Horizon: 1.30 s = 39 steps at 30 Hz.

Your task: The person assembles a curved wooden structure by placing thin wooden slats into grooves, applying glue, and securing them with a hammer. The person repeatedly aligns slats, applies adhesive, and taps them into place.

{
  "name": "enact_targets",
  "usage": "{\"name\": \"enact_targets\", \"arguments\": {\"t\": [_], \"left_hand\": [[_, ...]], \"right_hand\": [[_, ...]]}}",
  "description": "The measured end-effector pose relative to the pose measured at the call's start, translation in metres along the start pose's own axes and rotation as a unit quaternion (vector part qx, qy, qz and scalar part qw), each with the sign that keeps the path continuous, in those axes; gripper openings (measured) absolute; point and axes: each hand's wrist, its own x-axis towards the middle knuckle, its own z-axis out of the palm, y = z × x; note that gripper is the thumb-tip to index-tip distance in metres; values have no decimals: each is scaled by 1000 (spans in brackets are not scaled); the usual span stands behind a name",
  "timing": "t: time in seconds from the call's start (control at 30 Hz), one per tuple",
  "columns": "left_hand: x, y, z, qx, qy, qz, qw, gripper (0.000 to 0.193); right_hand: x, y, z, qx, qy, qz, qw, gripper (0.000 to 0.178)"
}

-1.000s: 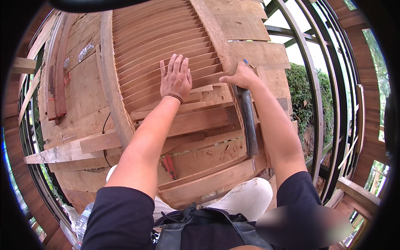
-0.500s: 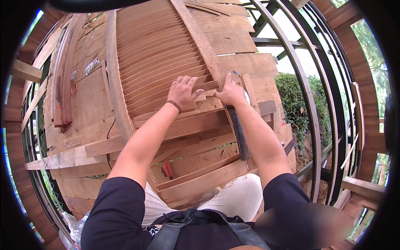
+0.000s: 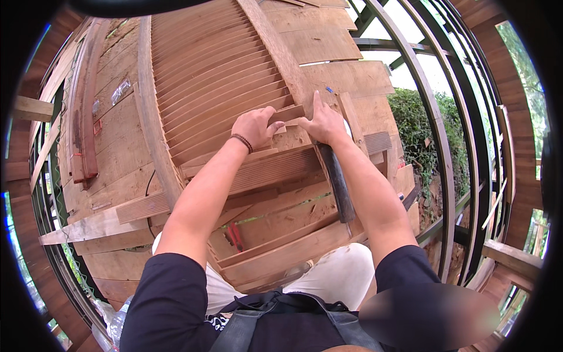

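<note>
A wooden louvre frame with many thin slats (image 3: 217, 70) lies in front of me between two long side rails (image 3: 273, 56). At its near end my left hand (image 3: 253, 125) is closed round a short wooden slat (image 3: 290, 113), thumb on the near side. My right hand (image 3: 326, 121) rests at the right rail with index finger stretched forward and thumb apart, the thumb tip at the slat's right end. Below the right wrist lies a tool with a long dark handle (image 3: 336, 185); its head is mostly hidden by the hand.
A grooved board (image 3: 275, 174) crosses under the frame's near end. Red-handled pliers or a similar tool (image 3: 235, 236) lie on planks near my knees. Reddish-brown beams (image 3: 82, 117) lie at left. Metal railings (image 3: 431, 111) and green plants (image 3: 407, 120) are at right.
My left hand has gone from spread fingers to closing on the slat at the frame's near end. The right hand stays by the rail. The view has shifted slightly.
</note>
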Motion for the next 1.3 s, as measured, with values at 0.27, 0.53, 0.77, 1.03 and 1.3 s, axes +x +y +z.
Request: {"name": "enact_targets", "arguments": {"t": [0.27, 0.53, 0.77, 1.03, 1.3], "left_hand": [[6, 8, 2, 43, 74, -43, 995, 39], [26, -11, 33, 139, 193, -155, 959, 43], [32, -16, 33, 189, 142, -66, 969, 45], [32, -19, 35, 190, 136, -37, 972, 45], [32, -20, 36, 194, 139, -28, 971, 46]], "right_hand": [[5, -1, -2, -12, -4, 28, 1000, 109], [15, -9, -8, 15, -46, 76, 996, 114], [32, 0, -11, 86, -88, 107, 987, 106], [33, -2, -12, 76, -81, 109, 988, 106], [31, -1, -9, 78, -74, 108, 988, 107]]}}
